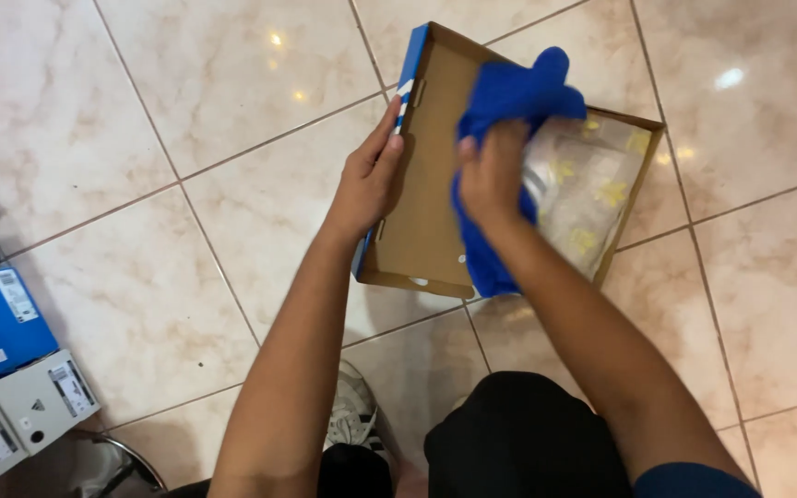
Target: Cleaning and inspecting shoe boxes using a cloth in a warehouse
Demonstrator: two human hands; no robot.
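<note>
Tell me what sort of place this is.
Probably a home or shop storeroom floor: glossy marbled beige floor tiles, stacked blue and white cardboard boxes at the left edge, and an open brown cardboard shoebox steadied by the left hand while the right hand grips a blue cloth.

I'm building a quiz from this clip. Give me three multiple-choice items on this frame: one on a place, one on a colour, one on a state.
1. Where is the left hand?
A. On the box's side wall
B. Flat on the floor
C. On the shoe

2. What colour is the cloth?
A. Red
B. Blue
C. White

3. What state is the box in?
A. Shut with a lid
B. Crushed flat
C. Open, with crumpled paper inside

Answers:
1. A, its fingers wrap the blue outer wall.
2. B, the cloth bunched in the right hand is bright blue.
3. C, the brown inside shows and pale paper lies at its far end.
</note>
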